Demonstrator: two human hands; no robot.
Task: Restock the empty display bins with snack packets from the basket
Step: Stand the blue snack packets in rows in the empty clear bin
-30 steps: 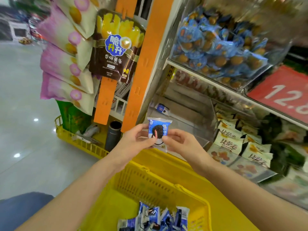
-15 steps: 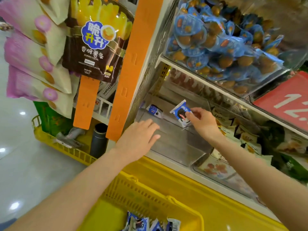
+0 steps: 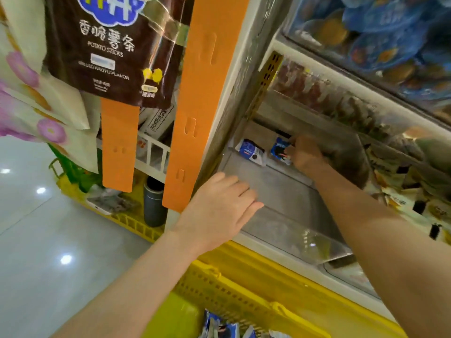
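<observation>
Your right hand (image 3: 306, 156) pinches snack packet (image 3: 279, 148) at far end of bin (image 3: 280, 191), second packet (image 3: 251, 151) just left; left hand (image 3: 219, 208) flat, fingers straight, at near rim.

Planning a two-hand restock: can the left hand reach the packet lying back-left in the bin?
Probably yes: left hand is at the bin front; only bare floor separates it from the packet.

Clear display bin (image 3: 280, 191): snack packet (image 3: 251, 151) lies back left; second packet (image 3: 279, 150) just beside, seemingly resting on bin floor.
</observation>
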